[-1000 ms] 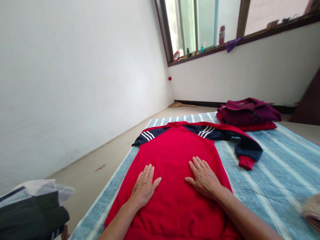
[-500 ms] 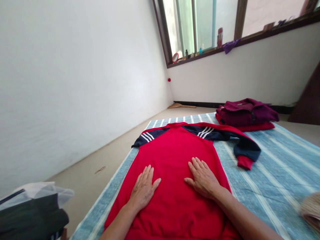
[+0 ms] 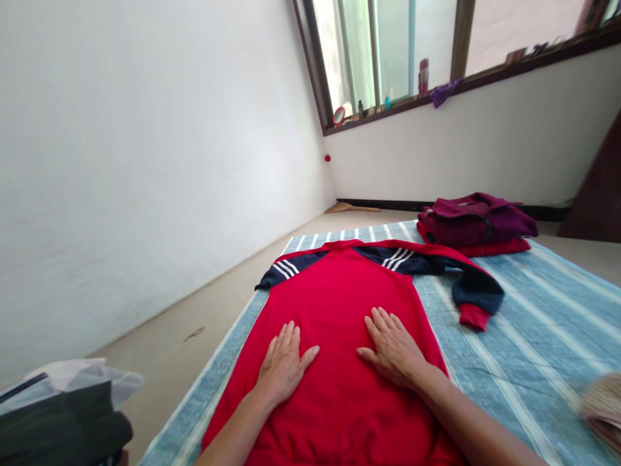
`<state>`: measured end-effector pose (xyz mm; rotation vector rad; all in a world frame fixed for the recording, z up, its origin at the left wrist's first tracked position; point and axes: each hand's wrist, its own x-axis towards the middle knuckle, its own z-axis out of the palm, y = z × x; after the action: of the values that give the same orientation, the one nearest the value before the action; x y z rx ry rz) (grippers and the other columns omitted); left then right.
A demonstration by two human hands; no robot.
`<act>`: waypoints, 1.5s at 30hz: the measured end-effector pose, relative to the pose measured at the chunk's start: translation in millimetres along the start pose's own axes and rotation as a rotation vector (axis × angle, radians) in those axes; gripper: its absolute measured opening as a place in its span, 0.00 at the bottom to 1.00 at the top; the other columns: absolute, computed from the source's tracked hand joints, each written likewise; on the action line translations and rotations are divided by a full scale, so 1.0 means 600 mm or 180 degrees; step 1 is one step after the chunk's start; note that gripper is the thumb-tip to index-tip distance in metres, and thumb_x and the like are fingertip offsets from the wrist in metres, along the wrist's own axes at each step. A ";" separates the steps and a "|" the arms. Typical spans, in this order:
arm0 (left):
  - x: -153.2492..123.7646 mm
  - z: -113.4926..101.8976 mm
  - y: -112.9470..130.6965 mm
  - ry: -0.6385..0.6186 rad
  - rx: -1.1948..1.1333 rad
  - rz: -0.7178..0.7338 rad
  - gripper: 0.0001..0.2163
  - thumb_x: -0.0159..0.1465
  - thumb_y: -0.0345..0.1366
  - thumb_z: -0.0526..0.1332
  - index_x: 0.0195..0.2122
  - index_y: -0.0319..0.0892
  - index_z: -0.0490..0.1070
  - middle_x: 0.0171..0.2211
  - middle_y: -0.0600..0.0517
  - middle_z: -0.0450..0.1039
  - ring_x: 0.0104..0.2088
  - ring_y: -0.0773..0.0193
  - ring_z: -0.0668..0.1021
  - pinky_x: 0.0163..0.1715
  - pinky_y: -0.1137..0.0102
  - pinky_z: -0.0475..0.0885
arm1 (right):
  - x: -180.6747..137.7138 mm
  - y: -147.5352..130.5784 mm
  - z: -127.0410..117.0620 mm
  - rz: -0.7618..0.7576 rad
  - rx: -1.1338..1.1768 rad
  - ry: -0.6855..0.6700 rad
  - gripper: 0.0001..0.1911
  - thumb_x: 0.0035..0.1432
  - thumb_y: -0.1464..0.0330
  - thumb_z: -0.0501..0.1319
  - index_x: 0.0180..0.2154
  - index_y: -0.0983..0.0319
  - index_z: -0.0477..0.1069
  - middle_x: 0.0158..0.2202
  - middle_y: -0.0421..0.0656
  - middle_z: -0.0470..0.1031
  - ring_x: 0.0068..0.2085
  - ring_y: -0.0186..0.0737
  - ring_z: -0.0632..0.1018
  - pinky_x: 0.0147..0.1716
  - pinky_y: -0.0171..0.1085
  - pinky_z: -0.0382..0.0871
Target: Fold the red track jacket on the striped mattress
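A red jacket [image 3: 334,304] with navy shoulders and white stripes lies spread on a blue striped bed sheet [image 3: 533,304]. My left hand [image 3: 283,362] rests flat on the left part of its body, thumb held out. Flat on the right part is my right hand [image 3: 391,343], fingers stretched forward. Neither hand grips the cloth. The right sleeve [image 3: 478,291] bends toward me and ends in a red cuff; the left sleeve drops from sight past the bed's left edge. Wrinkles gather in the jacket near my forearms, and its lower end is cut off by the frame.
Folded maroon and red clothes [image 3: 478,223] sit at the bed's far right. Dark and white clothing [image 3: 63,414] is piled at lower left, off the bed. A beige knitted item [image 3: 604,408] lies at the right edge. Walls meet behind, with a cluttered windowsill [image 3: 398,103].
My left hand has shifted slightly right, its thumb reaching further inward. The right hand stays nearly in place. The view has tilted a little.
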<state>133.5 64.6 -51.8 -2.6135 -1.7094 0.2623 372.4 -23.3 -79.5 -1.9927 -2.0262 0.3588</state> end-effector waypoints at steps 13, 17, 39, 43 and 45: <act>0.001 0.008 0.009 0.0116 0.0007 0.0144 0.37 0.64 0.57 0.40 0.64 0.32 0.46 0.66 0.40 0.40 0.65 0.53 0.45 0.61 0.55 0.46 | -0.001 0.002 0.002 -0.0015 0.0007 0.0034 0.39 0.61 0.48 0.45 0.63 0.69 0.51 0.65 0.56 0.45 0.65 0.52 0.45 0.61 0.48 0.38; 0.000 0.008 0.011 0.0010 0.0019 0.0167 0.37 0.64 0.57 0.39 0.64 0.32 0.46 0.66 0.41 0.40 0.65 0.54 0.45 0.62 0.54 0.45 | -0.001 0.002 0.002 0.0018 0.0027 0.0034 0.39 0.61 0.47 0.45 0.63 0.69 0.51 0.65 0.56 0.45 0.65 0.52 0.45 0.61 0.48 0.38; 0.007 0.005 0.027 0.0223 -0.0020 0.0034 0.37 0.63 0.58 0.41 0.64 0.33 0.46 0.66 0.40 0.42 0.65 0.51 0.46 0.60 0.51 0.49 | 0.003 0.001 0.000 0.0026 0.0044 0.0002 0.40 0.61 0.47 0.45 0.63 0.69 0.50 0.66 0.56 0.44 0.65 0.52 0.44 0.61 0.49 0.37; 0.007 0.000 0.034 0.0221 -0.0100 0.0169 0.36 0.64 0.57 0.41 0.65 0.36 0.44 0.66 0.44 0.39 0.65 0.54 0.44 0.61 0.52 0.47 | 0.001 0.000 -0.001 0.0021 0.0034 -0.0006 0.39 0.61 0.48 0.45 0.63 0.69 0.51 0.65 0.56 0.44 0.65 0.52 0.44 0.61 0.48 0.37; 0.007 0.001 0.035 0.0100 -0.0141 0.0206 0.35 0.64 0.57 0.40 0.65 0.37 0.47 0.66 0.45 0.40 0.65 0.53 0.45 0.61 0.52 0.47 | 0.001 -0.001 -0.001 0.0026 0.0016 -0.0029 0.39 0.61 0.47 0.44 0.63 0.69 0.50 0.66 0.55 0.44 0.65 0.52 0.44 0.61 0.48 0.37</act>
<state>154.2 59.8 -54.8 -2.6926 -1.6420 0.1852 372.2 -22.9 -78.8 -2.0004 -2.0212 0.3752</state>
